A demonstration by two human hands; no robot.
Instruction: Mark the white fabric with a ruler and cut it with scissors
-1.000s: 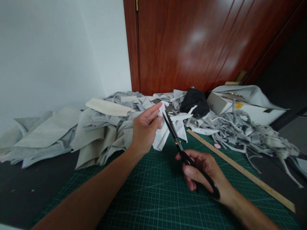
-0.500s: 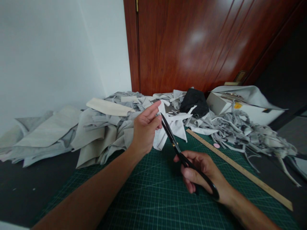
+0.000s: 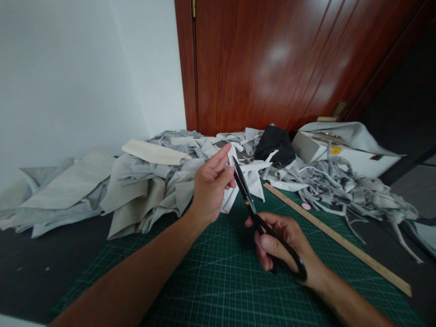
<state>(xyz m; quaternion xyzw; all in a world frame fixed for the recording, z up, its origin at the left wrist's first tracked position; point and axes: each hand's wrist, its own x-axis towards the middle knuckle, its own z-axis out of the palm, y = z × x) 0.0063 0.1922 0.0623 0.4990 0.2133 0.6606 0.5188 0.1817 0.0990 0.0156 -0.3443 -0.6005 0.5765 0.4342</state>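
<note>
Pinched between the thumb and fingers of my left hand [image 3: 213, 186] is a piece of white fabric [image 3: 231, 196], raised above the green cutting mat [image 3: 204, 277]. My right hand [image 3: 281, 238] grips black-handled scissors [image 3: 250, 206], with thumb and fingers through the handle loops. Their blades point up and away, and the tips lie at the white fabric beside my left thumb. Whether the cloth sits between the blades is too small to tell.
A wooden ruler [image 3: 337, 238] lies slantwise on the mat's right. Fabric pieces [image 3: 136, 181] are heaped at left and back. A black cloth bundle [image 3: 275, 146], tangled grey strips [image 3: 354, 186] and a white box [image 3: 354, 156] stand right, before a wooden door [image 3: 265, 63].
My left hand has shifted slightly right with the white fabric. The scissors have moved a little up, their tips now closer in on the cloth.
</note>
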